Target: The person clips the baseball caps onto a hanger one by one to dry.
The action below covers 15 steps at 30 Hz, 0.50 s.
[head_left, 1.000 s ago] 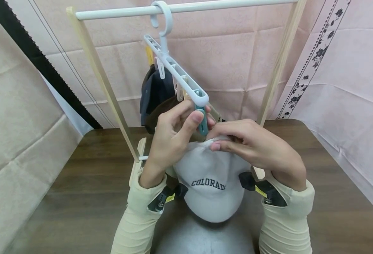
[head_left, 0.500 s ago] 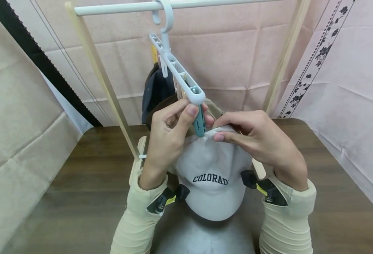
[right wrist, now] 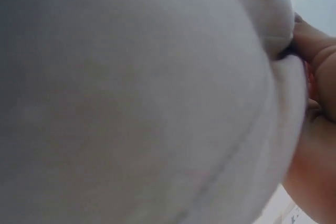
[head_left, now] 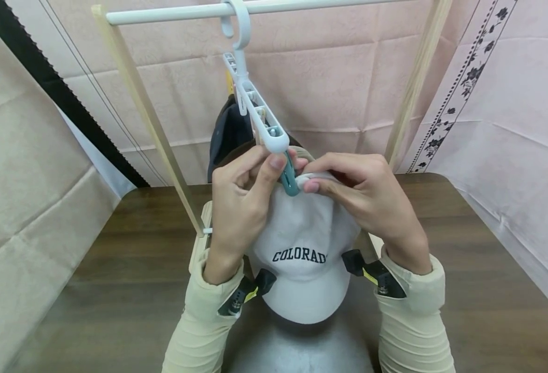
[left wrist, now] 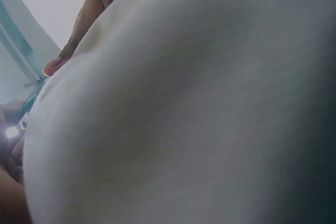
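My left hand (head_left: 243, 202) pinches a teal clip (head_left: 290, 176) that hangs from the near end of a pale blue hanger (head_left: 262, 111). A white cap (head_left: 304, 228) lettered "COLORAD" hangs brim down below the clip, and my right hand (head_left: 367, 194) pinches its gathered top edge right at the clip's tip. In the left wrist view the cap (left wrist: 168, 108) fills most of the picture, with fingertips at its edge. The right wrist view shows the cap's cloth (right wrist: 142, 98) close up, folded where the right hand (right wrist: 320, 129) grips it.
The hanger hooks over a white rod (head_left: 162, 14) between wooden posts (head_left: 148, 119). Behind my left hand a navy cap (head_left: 229, 129) and a brown one hang from the hanger's other clips. A brown wooden table (head_left: 115, 290) lies below, with pale cloth (head_left: 329, 93) around it.
The hanger's near end has swung left and slightly down. My right hand has brought the cap's edge up and left to the clip's tip, while the left hand keeps its pinch.
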Tool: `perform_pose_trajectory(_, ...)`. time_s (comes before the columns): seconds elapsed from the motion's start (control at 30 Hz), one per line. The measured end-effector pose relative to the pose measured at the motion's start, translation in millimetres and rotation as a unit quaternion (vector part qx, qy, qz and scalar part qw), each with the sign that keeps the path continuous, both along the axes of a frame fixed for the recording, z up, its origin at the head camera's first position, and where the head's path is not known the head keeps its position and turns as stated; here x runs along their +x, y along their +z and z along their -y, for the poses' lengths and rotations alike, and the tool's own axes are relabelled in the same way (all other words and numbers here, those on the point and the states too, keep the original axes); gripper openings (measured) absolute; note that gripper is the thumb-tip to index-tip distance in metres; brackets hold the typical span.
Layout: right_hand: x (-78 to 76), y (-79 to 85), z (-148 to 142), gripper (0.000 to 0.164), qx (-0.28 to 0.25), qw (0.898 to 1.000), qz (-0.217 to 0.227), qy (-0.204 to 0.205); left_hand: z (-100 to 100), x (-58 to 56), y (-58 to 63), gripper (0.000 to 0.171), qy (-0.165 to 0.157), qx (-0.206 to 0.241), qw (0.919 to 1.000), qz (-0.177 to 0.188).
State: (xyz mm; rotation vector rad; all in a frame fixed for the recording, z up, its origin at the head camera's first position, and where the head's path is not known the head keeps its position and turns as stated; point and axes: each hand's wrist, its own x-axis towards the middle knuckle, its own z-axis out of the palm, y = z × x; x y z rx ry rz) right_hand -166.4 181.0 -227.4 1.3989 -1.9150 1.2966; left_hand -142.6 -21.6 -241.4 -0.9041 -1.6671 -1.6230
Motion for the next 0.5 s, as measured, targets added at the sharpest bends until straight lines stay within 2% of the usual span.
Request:
perform_pose_trajectory(0.13,-1.0,-1.4,5,0.034,-0.028,0.999,0.011,0.016,1,0.7,0.1,0.017,0.028,-0.013,0.9995,-0.007)
perform_pose_trajectory(0.3,-4.4,-4.3,8,0.040,-0.048,0.997,0.043,0.036,4,1.2,1.6,0.019,0.026,-0.033,0.9991,-0.009)
perform_pose_trajectory(0.37,-6.5,-5.5,8,0.040,-0.045,0.996,0.061,0.040,7,2.4,3.1,0.021,0.013,-0.043,0.9990,0.001)
perform_pose_trajectory(0.4,-7.4,-6.2,8,0.038,-0.041,0.996,0.070,0.040,8,3.8,3.6,0.022,0.018,-0.051,0.9985,0.010)
perform_pose_trajectory(0.5,-8.1,-8.0,9,0.021,-0.014,0.996,0.087,0.023,11,11.2,5.7,0.023,0.058,-0.077,0.9944,0.044)
